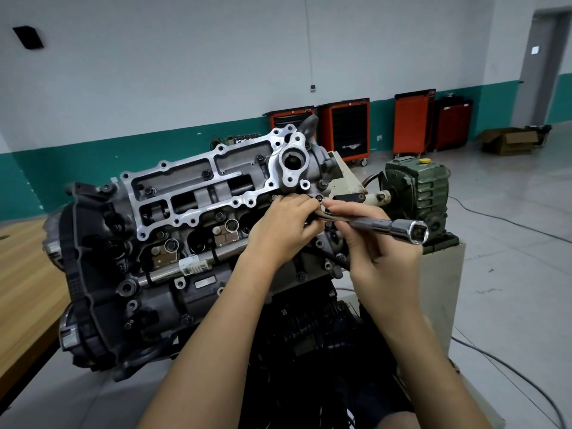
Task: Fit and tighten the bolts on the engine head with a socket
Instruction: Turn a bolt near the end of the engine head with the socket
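Working the end of the head nearest the green gearbox. Right hand grips the socket, fingers wrapped round the chrome shaft about midway. Its square-drive end points back toward the camera, and the working end runs in under the left hand at the head's edge. Left fingers are curled tight there, just beside a dark hole in the flange. Cannot tell whether they pinch a bolt, the tool's tip or nothing, as the knuckles hide it. Several bolts already sit in the head's upper face. Judged step: starting a bolt at this end and seating the socket on it. To do it well, start the thread by fingers with the bolt square to the flange, using no force until it turns freely. Then bring the shaft into line with the bolt; it seems to lie slantwise across the head's edge. Left fingers steady the tip, right hand spins lightly. If it binds, back out and restart.
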